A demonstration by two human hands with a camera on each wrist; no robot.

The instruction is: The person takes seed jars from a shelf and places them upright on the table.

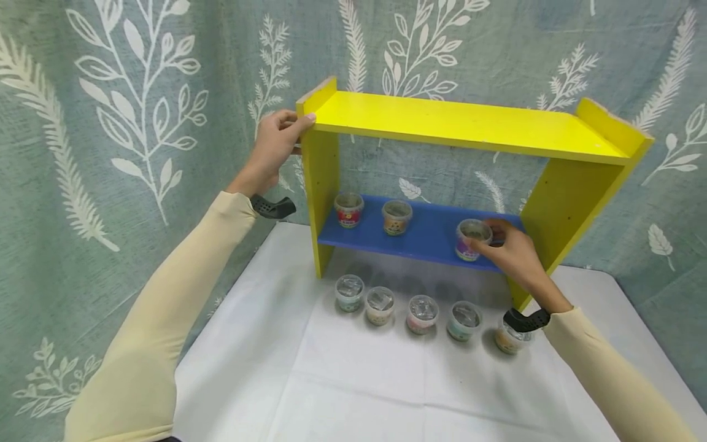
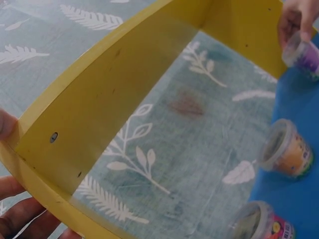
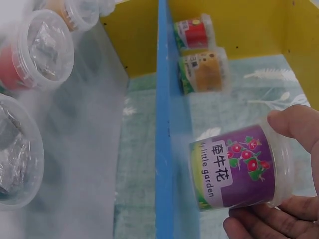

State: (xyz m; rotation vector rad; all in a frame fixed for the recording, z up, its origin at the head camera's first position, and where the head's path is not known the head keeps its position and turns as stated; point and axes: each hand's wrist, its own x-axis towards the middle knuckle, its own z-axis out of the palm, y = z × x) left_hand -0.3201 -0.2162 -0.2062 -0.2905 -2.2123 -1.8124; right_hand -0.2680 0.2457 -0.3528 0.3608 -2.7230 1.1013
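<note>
My right hand [image 1: 510, 248] grips a small clear plastic cup with a purple flower label [image 3: 244, 169] by its rim, at the right part of the blue shelf board [image 1: 431, 236]. In the right wrist view the thumb is on one side and the fingers on the other. My left hand [image 1: 278, 144] holds the upper left corner of the yellow shelf unit [image 1: 317, 184], thumb on the front edge. On the same board stand a red-labelled cup [image 1: 348, 216] at the left end and an orange-labelled cup [image 1: 395, 224] beside it.
A row of several lidless-looking cups with clear wrapped contents, among them a pink one [image 1: 422, 319] and a green one [image 1: 463, 328], stands on the white tablecloth [image 1: 353, 380] before the unit. The yellow top board [image 1: 453, 123] spans above. A leaf-patterned curtain [image 1: 221, 80] hangs behind.
</note>
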